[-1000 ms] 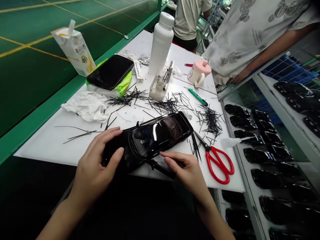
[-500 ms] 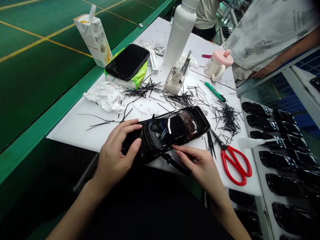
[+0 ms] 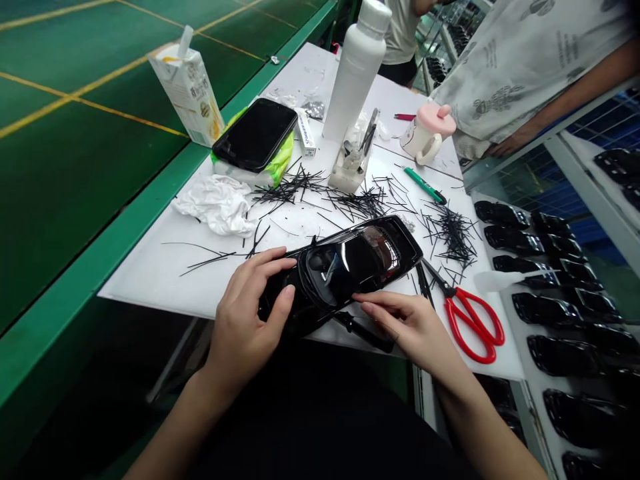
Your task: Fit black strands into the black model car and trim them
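Two bare hands hold a glossy black plastic model car body (image 3: 345, 263) over the near edge of a white plastic surface (image 3: 145, 283). The left hand (image 3: 245, 317) curves around one end of the body, and its fingers (image 3: 265, 265) are closed over the top while the thumb presses on the near side. The right hand (image 3: 403, 327) lies along the near edge with its fingers almost straight, but I cannot tell if it really grips. A thin black handle (image 3: 363, 332) comes out under the body beside this hand. This wide, steady hold seems good for such a shiny body, because it should not slide. Around it lie many thin black bristles (image 3: 453, 237), red-handled scissors (image 3: 473, 320) and a green marker (image 3: 425, 185). A white paper carton (image 3: 187, 87) has printed words, but they are too small to read. To the right, rows of black glossy shells (image 3: 560, 353) sit on a white rack.
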